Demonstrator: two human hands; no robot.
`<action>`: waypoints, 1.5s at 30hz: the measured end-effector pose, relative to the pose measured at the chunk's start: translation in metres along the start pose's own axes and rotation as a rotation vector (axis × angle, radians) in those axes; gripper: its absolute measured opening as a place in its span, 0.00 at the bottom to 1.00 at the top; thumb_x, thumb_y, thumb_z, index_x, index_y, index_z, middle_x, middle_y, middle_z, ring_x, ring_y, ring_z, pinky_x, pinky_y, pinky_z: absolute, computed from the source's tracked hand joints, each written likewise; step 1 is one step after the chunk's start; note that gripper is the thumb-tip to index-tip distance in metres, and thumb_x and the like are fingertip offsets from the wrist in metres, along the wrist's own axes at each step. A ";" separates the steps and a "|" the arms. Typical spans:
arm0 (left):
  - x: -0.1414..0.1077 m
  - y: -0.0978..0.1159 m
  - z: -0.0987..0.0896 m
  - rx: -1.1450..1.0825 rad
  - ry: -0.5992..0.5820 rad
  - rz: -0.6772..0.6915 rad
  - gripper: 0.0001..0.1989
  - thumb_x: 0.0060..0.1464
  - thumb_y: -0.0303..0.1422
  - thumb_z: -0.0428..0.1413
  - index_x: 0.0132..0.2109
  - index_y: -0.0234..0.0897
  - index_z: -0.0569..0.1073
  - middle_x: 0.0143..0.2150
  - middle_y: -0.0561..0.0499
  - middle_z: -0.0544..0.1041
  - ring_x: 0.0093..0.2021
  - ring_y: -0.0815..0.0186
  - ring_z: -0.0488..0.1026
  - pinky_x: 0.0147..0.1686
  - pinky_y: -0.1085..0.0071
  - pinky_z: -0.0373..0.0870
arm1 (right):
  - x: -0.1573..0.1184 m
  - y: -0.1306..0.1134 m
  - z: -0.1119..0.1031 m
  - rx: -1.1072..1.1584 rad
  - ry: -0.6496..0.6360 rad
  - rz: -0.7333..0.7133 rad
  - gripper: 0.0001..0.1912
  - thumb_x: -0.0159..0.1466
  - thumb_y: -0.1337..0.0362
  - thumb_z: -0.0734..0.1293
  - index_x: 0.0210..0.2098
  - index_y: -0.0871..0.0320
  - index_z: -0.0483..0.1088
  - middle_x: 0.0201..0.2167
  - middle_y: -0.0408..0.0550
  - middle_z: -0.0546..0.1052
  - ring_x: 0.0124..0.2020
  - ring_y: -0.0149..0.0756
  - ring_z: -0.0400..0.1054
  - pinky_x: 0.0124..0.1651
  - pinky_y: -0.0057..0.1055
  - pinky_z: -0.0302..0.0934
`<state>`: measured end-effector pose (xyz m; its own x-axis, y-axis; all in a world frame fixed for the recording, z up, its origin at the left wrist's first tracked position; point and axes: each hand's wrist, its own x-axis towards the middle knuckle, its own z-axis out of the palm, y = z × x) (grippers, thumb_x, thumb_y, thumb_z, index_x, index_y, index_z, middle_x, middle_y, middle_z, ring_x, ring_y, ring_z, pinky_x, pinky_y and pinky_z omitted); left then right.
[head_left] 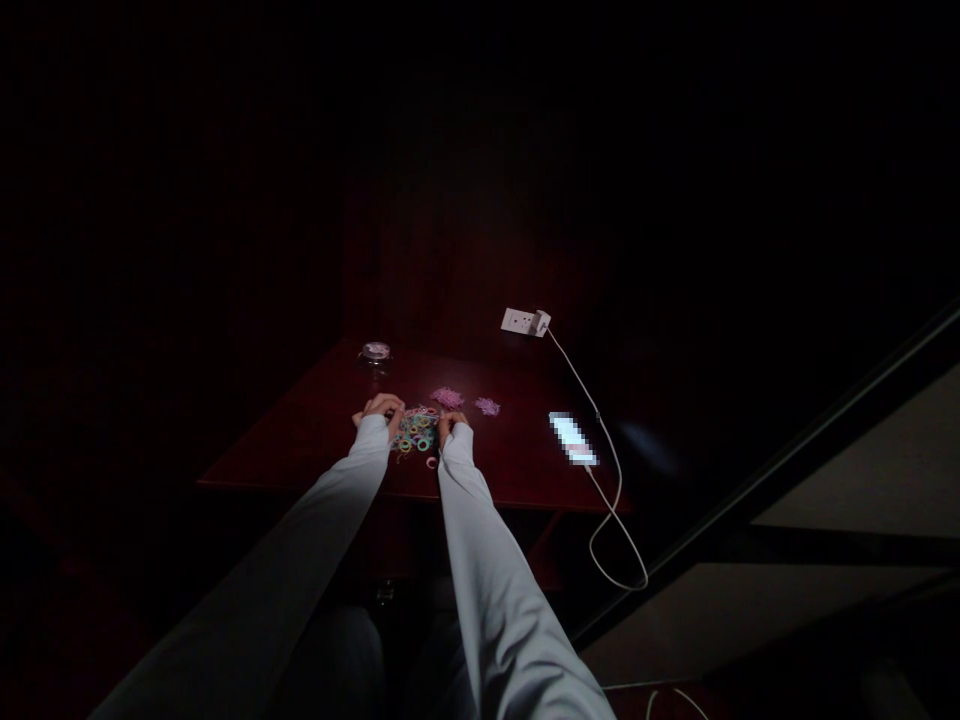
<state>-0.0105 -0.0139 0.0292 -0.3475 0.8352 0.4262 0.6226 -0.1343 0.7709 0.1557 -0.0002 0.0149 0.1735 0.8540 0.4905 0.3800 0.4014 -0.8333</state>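
Observation:
A loose pile of small multicoloured elastic hair ties (420,432) lies on the dark red table (300,440). At the pile's left edge is my left hand (382,407), its fingers bent and pressed together; what they hold, if anything, is too small to make out. My right hand (453,424) is at the right edge of the same pile, fingers curled down and partly hidden by the sleeve. Just beyond it sits a heap of pink bands (448,398). To the right of that is a smaller purple heap (487,406). One pink hair tie (431,463) lies apart near the front.
A clear jar with a pale lid (376,352) stands at the back left. On the right lies a lit phone (572,438), with a white cable (611,440) running to a wall socket (517,321) and hanging past the table edge. The surroundings are very dark.

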 end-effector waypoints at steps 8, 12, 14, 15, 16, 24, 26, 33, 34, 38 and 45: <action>-0.001 -0.011 0.008 0.009 -0.023 0.071 0.10 0.63 0.29 0.60 0.31 0.41 0.78 0.49 0.49 0.88 0.51 0.54 0.79 0.58 0.54 0.65 | -0.001 0.002 0.003 0.049 -0.061 -0.030 0.17 0.69 0.64 0.69 0.23 0.53 0.68 0.25 0.38 0.67 0.28 0.32 0.61 0.36 0.30 0.60; 0.002 -0.020 0.009 -0.036 -0.152 0.148 0.10 0.62 0.33 0.60 0.32 0.42 0.80 0.48 0.52 0.89 0.51 0.56 0.79 0.59 0.57 0.66 | 0.003 0.002 -0.002 0.066 0.006 0.011 0.17 0.69 0.60 0.69 0.23 0.53 0.68 0.24 0.39 0.69 0.29 0.33 0.63 0.37 0.30 0.61; 0.006 -0.022 0.007 -0.061 -0.126 0.100 0.11 0.62 0.33 0.59 0.31 0.43 0.81 0.47 0.52 0.89 0.49 0.57 0.79 0.59 0.58 0.67 | 0.007 0.003 -0.006 0.063 0.124 0.115 0.19 0.70 0.58 0.67 0.22 0.53 0.66 0.23 0.40 0.70 0.30 0.35 0.64 0.38 0.31 0.61; 0.007 -0.021 0.007 -0.067 -0.102 0.069 0.11 0.62 0.33 0.57 0.31 0.43 0.80 0.46 0.51 0.88 0.49 0.57 0.79 0.60 0.58 0.68 | 0.009 0.003 -0.008 0.058 0.178 0.164 0.20 0.70 0.58 0.66 0.22 0.53 0.66 0.23 0.41 0.71 0.31 0.36 0.65 0.38 0.31 0.62; 0.007 -0.020 0.006 -0.067 -0.085 0.041 0.12 0.63 0.32 0.56 0.31 0.43 0.80 0.46 0.51 0.88 0.48 0.58 0.79 0.60 0.59 0.68 | 0.011 0.004 -0.010 0.044 0.219 0.202 0.19 0.71 0.58 0.66 0.23 0.53 0.66 0.24 0.42 0.72 0.32 0.37 0.66 0.40 0.32 0.62; -0.001 -0.006 0.001 0.056 -0.207 0.029 0.13 0.66 0.31 0.58 0.30 0.41 0.77 0.48 0.52 0.89 0.52 0.57 0.77 0.61 0.55 0.64 | 0.016 0.008 -0.022 -0.357 0.342 0.254 0.14 0.73 0.59 0.66 0.31 0.54 0.77 0.39 0.49 0.85 0.44 0.43 0.70 0.56 0.43 0.53; -0.002 -0.004 0.000 0.079 -0.224 0.034 0.12 0.65 0.33 0.58 0.30 0.41 0.77 0.47 0.52 0.89 0.52 0.56 0.76 0.58 0.56 0.63 | 0.021 0.009 -0.030 -0.413 0.328 0.257 0.15 0.73 0.59 0.65 0.32 0.53 0.79 0.40 0.49 0.85 0.46 0.44 0.69 0.56 0.43 0.52; -0.004 0.000 0.000 0.105 -0.218 0.010 0.13 0.65 0.32 0.59 0.30 0.41 0.76 0.46 0.53 0.88 0.52 0.57 0.75 0.53 0.60 0.60 | 0.034 0.019 -0.060 -0.547 0.219 0.315 0.12 0.73 0.58 0.70 0.35 0.54 0.82 0.49 0.54 0.85 0.54 0.50 0.64 0.58 0.47 0.48; -0.004 0.000 0.000 0.105 -0.219 0.013 0.13 0.66 0.32 0.59 0.30 0.41 0.76 0.46 0.52 0.88 0.52 0.57 0.75 0.54 0.60 0.60 | 0.035 0.020 -0.062 -0.555 0.223 0.320 0.12 0.73 0.58 0.70 0.36 0.54 0.82 0.50 0.54 0.84 0.54 0.50 0.63 0.58 0.47 0.48; -0.005 0.000 -0.002 0.117 -0.256 0.023 0.13 0.67 0.31 0.58 0.31 0.41 0.76 0.47 0.51 0.88 0.53 0.56 0.75 0.55 0.58 0.59 | 0.038 0.027 -0.064 -0.561 0.238 0.316 0.14 0.74 0.57 0.69 0.36 0.54 0.83 0.52 0.55 0.84 0.55 0.51 0.63 0.58 0.47 0.49; 0.001 -0.005 -0.004 0.134 -0.318 0.030 0.10 0.66 0.31 0.60 0.33 0.42 0.78 0.48 0.52 0.88 0.55 0.55 0.75 0.56 0.58 0.59 | 0.049 0.033 -0.067 -0.587 0.258 0.344 0.16 0.75 0.56 0.67 0.39 0.53 0.84 0.54 0.57 0.83 0.58 0.54 0.63 0.59 0.49 0.50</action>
<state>-0.0172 -0.0148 0.0274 -0.1051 0.9591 0.2629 0.7234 -0.1077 0.6820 0.2372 0.0330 0.0288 0.5524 0.7655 0.3298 0.6775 -0.1818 -0.7127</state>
